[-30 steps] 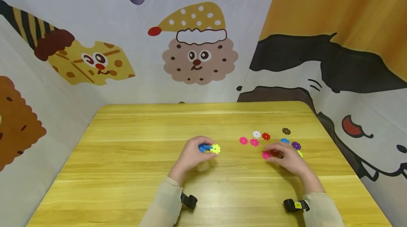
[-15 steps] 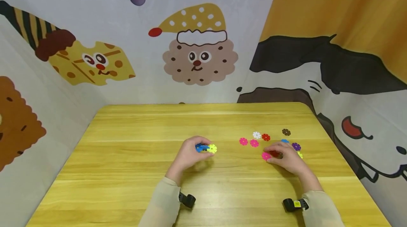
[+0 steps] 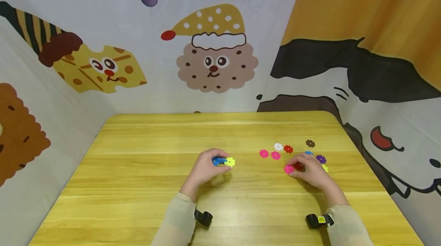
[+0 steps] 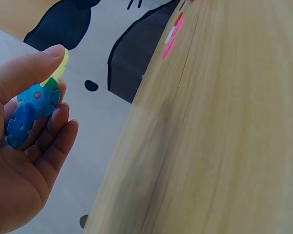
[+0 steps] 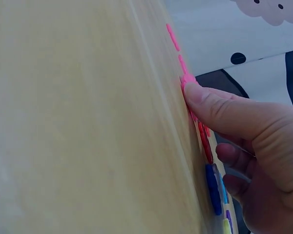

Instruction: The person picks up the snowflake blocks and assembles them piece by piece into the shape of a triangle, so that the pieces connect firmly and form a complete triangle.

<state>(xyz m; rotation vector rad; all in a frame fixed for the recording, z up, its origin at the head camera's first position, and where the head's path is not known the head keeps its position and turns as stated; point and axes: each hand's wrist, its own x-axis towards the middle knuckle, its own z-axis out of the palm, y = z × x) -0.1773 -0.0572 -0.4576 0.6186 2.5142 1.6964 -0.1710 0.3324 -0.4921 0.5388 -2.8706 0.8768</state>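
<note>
My left hand [image 3: 204, 167] grips a cluster of interlocking snowflake discs above the table. In the left wrist view its blue discs [image 4: 37, 96] sit against the curled fingers, and the thumb presses on the yellow disc [image 4: 56, 73] at the end. On the right, my right hand [image 3: 311, 170] pinches a pink snowflake disc [image 3: 288, 169] at the table surface; the right wrist view has the thumb on this pink disc [image 5: 187, 79]. Beneath that hand lie a red disc [image 5: 205, 143] and a dark blue disc [image 5: 213, 189], partly hidden from the head view.
Several loose discs lie around the right hand: two pink, a white one [image 3: 278, 146], a red one [image 3: 288, 149], a brown one [image 3: 310, 143], a purple one [image 3: 321, 159], a light blue and a yellow one. A cartoon-printed cloth [image 3: 213, 102] hangs behind the wooden table [image 3: 155, 142].
The left hand with its joined discs has shifted slightly left, then stayed put. The right thumb and index finger have drawn together on the pink disc.
</note>
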